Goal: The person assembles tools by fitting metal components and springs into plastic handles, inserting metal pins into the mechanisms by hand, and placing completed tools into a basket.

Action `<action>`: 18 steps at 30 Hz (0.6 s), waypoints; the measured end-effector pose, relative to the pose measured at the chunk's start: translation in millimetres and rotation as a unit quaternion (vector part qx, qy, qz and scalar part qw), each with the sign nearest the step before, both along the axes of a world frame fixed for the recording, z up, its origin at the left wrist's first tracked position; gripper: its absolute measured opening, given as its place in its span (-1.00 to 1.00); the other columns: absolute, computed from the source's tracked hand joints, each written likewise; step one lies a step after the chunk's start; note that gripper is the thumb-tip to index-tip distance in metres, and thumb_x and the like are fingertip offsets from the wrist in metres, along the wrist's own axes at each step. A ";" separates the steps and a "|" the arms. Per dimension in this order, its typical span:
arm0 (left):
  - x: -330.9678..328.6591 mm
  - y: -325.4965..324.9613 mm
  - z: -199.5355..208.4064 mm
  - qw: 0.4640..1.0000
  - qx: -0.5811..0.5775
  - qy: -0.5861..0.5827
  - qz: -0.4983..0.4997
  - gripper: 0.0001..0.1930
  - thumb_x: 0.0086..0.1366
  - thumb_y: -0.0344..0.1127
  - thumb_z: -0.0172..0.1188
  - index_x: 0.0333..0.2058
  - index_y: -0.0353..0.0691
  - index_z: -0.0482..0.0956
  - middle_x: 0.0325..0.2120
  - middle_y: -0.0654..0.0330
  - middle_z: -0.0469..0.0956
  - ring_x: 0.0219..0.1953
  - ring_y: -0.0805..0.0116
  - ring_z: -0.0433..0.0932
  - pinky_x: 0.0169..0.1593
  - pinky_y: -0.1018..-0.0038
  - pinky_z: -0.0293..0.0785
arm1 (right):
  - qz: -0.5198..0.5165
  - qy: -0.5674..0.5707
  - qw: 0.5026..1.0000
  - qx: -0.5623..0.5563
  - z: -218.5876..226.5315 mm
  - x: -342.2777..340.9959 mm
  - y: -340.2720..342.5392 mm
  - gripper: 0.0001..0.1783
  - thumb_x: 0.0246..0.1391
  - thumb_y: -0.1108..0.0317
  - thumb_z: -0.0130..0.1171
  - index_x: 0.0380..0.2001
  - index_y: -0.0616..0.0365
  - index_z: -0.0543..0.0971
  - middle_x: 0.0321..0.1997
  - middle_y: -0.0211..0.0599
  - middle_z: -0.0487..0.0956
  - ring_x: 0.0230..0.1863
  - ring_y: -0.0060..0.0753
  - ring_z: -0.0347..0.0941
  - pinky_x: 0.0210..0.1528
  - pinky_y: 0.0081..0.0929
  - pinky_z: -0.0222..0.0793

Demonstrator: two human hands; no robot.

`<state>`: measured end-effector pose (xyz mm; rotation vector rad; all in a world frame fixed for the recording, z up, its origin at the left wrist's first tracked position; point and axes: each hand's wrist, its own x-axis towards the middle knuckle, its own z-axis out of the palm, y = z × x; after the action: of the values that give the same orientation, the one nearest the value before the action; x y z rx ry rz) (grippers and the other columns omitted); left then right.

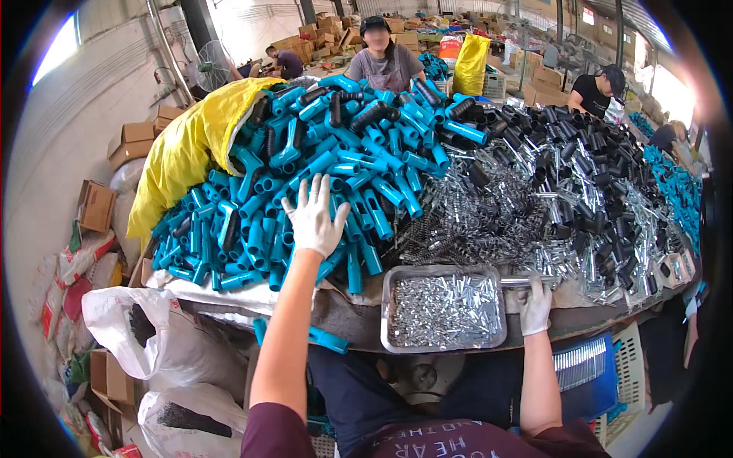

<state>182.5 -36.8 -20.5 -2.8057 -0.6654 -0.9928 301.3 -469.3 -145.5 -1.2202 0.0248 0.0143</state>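
Left hand (314,214), white-gloved, is spread flat over the teal plastic parts (256,238), fingers apart, nothing in the grasp; can't tell how hard it presses, if at all. Those parts are a loose heap on the left half of the table, in front of and spilling from the yellow sack (179,153). Right hand (535,307), also gloved, has its fingers bent at a silver rod-like piece (516,282) just right of the metal tray (500,330); can't tell if they close on it. Tray holds small metal pins (443,309); springs (489,195) pile up behind it, black sleeves (584,164) to the right. Handling guess: teal parts look light, stiff, hollow, smooth enough to slip a bit in gloves, not fragile. Take one around mid-barrel, from the top layer, since buried ones likely snag. Silver piece looks rigid and slick; pinch it across the middle.
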 end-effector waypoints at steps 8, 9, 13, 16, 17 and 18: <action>-179.3 -76.6 -65.3 0.966 -0.054 -0.251 -0.019 -0.34 0.24 -0.24 0.10 0.28 -0.39 0.20 0.29 -0.22 0.16 0.35 -0.25 0.08 0.37 -0.04 -0.11 | -0.009 -0.220 0.955 -0.199 -45.0 46.8 -36.4 -0.69 -0.06 0.58 0.18 -0.17 0.31 0.46 -0.30 -0.02 0.55 -0.26 -0.12 0.50 -0.14 -0.32 0.42; -198.9 -83.1 -83.1 0.944 -0.093 -0.315 0.040 -0.39 0.30 -0.27 0.05 0.28 -0.39 0.19 0.29 -0.23 0.15 0.35 -0.24 0.07 0.38 0.05 -0.08 | 0.005 -0.077 0.997 -0.003 -49.0 56.7 -46.2 -0.67 -0.05 0.53 0.22 -0.15 0.31 0.46 -0.27 0.02 0.56 -0.23 -0.05 0.51 -0.10 -0.31 0.41; -294.0 -92.6 -227.1 0.937 -0.267 -0.148 0.171 -0.45 0.39 -0.22 -0.03 0.27 -0.39 0.20 0.30 -0.13 0.16 0.36 -0.05 0.10 0.38 0.28 0.03 | -0.087 -0.336 0.742 -0.573 -13.2 25.1 -15.1 -0.46 -0.02 0.36 0.33 0.02 0.32 0.41 -0.15 0.04 0.59 -0.14 -0.03 0.54 -0.04 -0.34 0.41; -301.6 -142.7 -319.8 0.677 -0.691 -0.192 0.163 -0.43 0.50 0.01 -0.23 0.22 -0.36 0.34 0.22 -0.02 0.36 0.29 0.16 0.28 0.36 0.39 0.08 | -0.017 -0.279 0.821 -0.498 -20.2 30.0 -15.2 -0.40 0.05 0.31 0.32 0.10 0.34 0.34 -0.12 -0.03 0.58 -0.11 -0.17 0.52 -0.03 -0.30 0.47; -305.5 -142.0 -350.9 0.555 -0.771 -0.290 0.117 -0.43 0.50 0.02 -0.22 0.19 -0.36 0.39 0.20 0.04 0.40 0.27 0.22 0.32 0.32 0.41 0.14 | 0.010 -0.292 0.842 -0.453 -24.8 40.3 -25.8 -0.42 0.11 0.24 0.27 0.10 0.34 0.34 -0.12 -0.07 0.56 -0.11 -0.19 0.50 -0.03 -0.26 0.48; -308.4 -145.5 -352.2 0.553 -0.756 -0.324 0.133 -0.46 0.46 0.00 -0.11 0.13 -0.37 0.44 0.06 0.12 0.52 0.08 0.34 0.46 0.21 0.50 0.27 | 0.014 -0.196 0.933 -0.300 -22.2 37.9 -24.6 -0.44 0.18 0.15 0.18 0.10 0.31 0.35 -0.13 -0.11 0.55 -0.12 -0.21 0.48 -0.01 -0.23 0.49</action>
<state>-125.9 -182.3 -372.7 -2.6683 -3.2894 -1.9997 339.2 -494.0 -167.6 -1.8165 -0.3629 -0.2273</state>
